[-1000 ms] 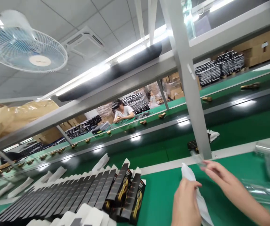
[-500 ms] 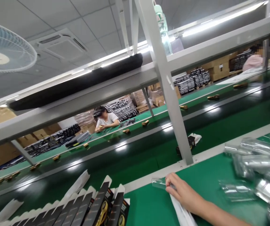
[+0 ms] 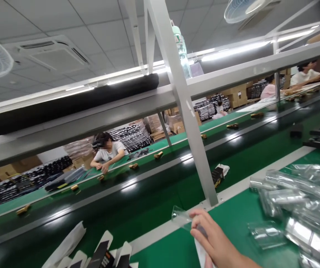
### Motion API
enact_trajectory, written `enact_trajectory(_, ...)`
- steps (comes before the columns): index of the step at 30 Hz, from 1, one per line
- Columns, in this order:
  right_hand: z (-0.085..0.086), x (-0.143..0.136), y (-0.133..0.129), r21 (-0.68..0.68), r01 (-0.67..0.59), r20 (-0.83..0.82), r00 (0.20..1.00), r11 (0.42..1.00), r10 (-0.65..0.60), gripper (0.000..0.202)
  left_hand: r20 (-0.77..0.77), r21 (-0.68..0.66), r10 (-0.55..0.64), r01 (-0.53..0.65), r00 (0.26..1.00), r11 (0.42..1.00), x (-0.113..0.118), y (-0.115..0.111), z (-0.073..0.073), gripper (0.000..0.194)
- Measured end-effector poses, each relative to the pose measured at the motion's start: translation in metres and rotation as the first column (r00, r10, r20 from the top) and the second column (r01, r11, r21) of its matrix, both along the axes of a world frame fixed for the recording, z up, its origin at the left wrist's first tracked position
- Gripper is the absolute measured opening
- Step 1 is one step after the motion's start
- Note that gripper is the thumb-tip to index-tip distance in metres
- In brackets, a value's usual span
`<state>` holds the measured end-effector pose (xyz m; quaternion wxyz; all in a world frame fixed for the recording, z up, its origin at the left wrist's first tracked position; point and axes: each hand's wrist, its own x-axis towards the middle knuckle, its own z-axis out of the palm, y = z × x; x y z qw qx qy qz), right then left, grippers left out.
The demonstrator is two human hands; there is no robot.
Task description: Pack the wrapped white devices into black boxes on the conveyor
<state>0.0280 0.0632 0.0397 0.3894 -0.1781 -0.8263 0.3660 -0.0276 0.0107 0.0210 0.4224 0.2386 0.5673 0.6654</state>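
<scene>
My right hand [image 3: 217, 238] reaches in from the bottom right, its fingers closed on a clear plastic sleeve [image 3: 178, 217] that sticks out to the left. A white wrapper-like strip [image 3: 201, 255] hangs below these fingers, partly hidden by the hand; whether it sits inside the sleeve I cannot tell. A fingertip-like shape shows at the bottom edge beside the strip, too cut off to place. My left hand is not otherwise visible. To the right lies a heap of clear plastic sleeves [image 3: 288, 195], with a single clear sleeve [image 3: 267, 234] nearer the hand.
Open black boxes [image 3: 102, 257] stand at the bottom left beside a white wrapped item [image 3: 65, 243]. A slanted metal post [image 3: 191, 123] rises before the conveyor [image 3: 160, 197]. A black box [image 3: 218, 175] lies behind it. Gold-coloured items [image 3: 158, 155] rest along the far belt; co-workers sit beyond.
The view has swung right, so the boxes sit lower and further left. My right hand stays on the clear sleeve, its fingers spread a little more and the sleeve tilted differently.
</scene>
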Motion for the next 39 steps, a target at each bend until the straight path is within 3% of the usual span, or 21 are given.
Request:
enact_trajectory(3, 0.006, -0.002, -0.010, 0.070, -0.048, -0.001, 0.999, 0.996, 0.049, 0.008, 0.027, 0.022, 0.001, -0.001, 1.000, 1.000, 0.014, 0.019, -0.012, 0.054)
enact_trajectory(5, 0.010, 0.002, -0.013, 0.088, -0.052, -0.010, 0.999, 0.995, 0.053, 0.008, 0.054, 0.001, 0.026, -0.026, 0.998, 1.000, 0.015, 0.006, -0.022, 0.055)
enact_trajectory(7, 0.016, 0.013, -0.012, 0.055, 0.022, -0.031, 0.999, 0.998, -0.020, 0.010, 0.113, -0.052, 0.004, 0.002, 0.994, 0.999, 0.008, -0.024, -0.027, 0.062)
enact_trajectory(10, 0.027, 0.040, 0.000, -0.080, 0.280, -0.056, 0.957, 0.957, -0.284, 0.015, 0.288, -0.103, -0.044, 0.077, 0.957, 0.992, -0.006, -0.069, -0.014, 0.065)
enact_trajectory(13, 0.027, 0.064, 0.003, -0.168, 0.423, 0.027, 0.905, 0.890, -0.425, 0.031, 0.365, -0.068, 0.055, -0.032, 0.929, 0.997, -0.016, -0.084, 0.005, 0.055)
enact_trajectory(16, 0.012, 0.071, -0.018, -0.143, 0.311, 0.203, 0.938, 0.939, -0.280, 0.041, 0.363, 0.056, 0.072, -0.099, 0.929, 0.993, -0.013, -0.078, 0.014, 0.061)
enact_trajectory(20, -0.013, 0.059, -0.056, -0.102, 0.118, 0.249, 0.964, 0.988, -0.090, 0.037, 0.298, 0.129, 0.042, -0.084, 0.954, 0.988, 0.001, -0.074, 0.021, 0.073)
enact_trajectory(23, -0.022, 0.054, -0.068, -0.022, 0.139, 0.234, 0.964, 0.990, -0.130, 0.031, 0.175, 0.089, 0.013, -0.029, 0.985, 0.996, 0.006, -0.079, 0.026, 0.074)
enact_trajectory(27, -0.027, 0.059, -0.064, 0.151, 0.189, 0.125, 0.970, 0.970, -0.209, 0.029, 0.024, 0.141, -0.146, 0.142, 0.989, 0.980, 0.007, -0.085, 0.022, 0.076)
enact_trajectory(31, -0.034, 0.065, -0.058, 0.347, 0.172, 0.062, 0.977, 0.922, -0.206, 0.038, 0.254, 0.327, -0.311, 0.221, 0.916, 0.919, 0.010, -0.086, 0.016, 0.096)
enact_trajectory(33, -0.037, 0.066, -0.058, 0.428, 0.133, 0.074, 0.981, 0.894, -0.181, 0.044, 0.362, 0.339, -0.301, 0.177, 0.882, 0.924, 0.011, -0.087, 0.017, 0.086)
enact_trajectory(35, -0.037, 0.067, -0.058, 0.481, 0.069, 0.123, 0.982, 0.874, -0.145, 0.051, 0.415, 0.271, -0.204, 0.094, 0.887, 0.958, 0.010, -0.087, 0.021, 0.066)
enact_trajectory(37, -0.036, 0.068, -0.058, 0.446, 0.030, 0.169, 0.979, 0.895, -0.117, 0.052, 0.442, 0.215, -0.125, 0.030, 0.888, 0.976, 0.009, -0.088, 0.025, 0.057)
enact_trajectory(39, -0.033, 0.068, -0.055, 0.303, 0.077, 0.198, 0.970, 0.950, -0.142, 0.049, 0.475, 0.210, -0.099, -0.003, 0.874, 0.978, 0.008, -0.087, 0.027, 0.056)
